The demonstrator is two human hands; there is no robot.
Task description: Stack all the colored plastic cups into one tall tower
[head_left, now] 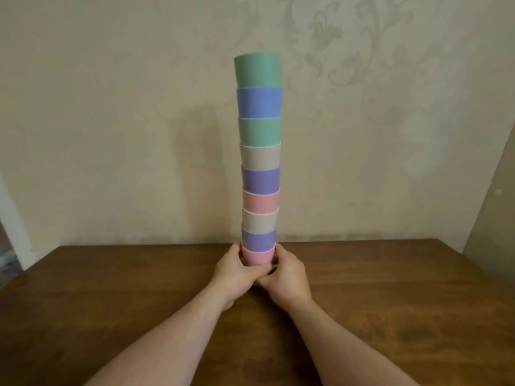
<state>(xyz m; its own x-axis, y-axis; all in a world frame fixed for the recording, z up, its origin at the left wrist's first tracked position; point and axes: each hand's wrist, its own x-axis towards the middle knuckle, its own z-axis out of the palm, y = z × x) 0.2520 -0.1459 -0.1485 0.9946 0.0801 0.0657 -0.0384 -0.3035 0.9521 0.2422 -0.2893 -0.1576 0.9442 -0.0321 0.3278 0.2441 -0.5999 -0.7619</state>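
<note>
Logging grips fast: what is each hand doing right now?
Left hand: closed on the pink cup at the tower's base.
Right hand: closed on the same cup.

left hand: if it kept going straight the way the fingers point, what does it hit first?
The left hand already wraps the pink bottom cup of the tower, so it meets that cup at once. Beyond it, probably the wall; depth unclear.
</note>
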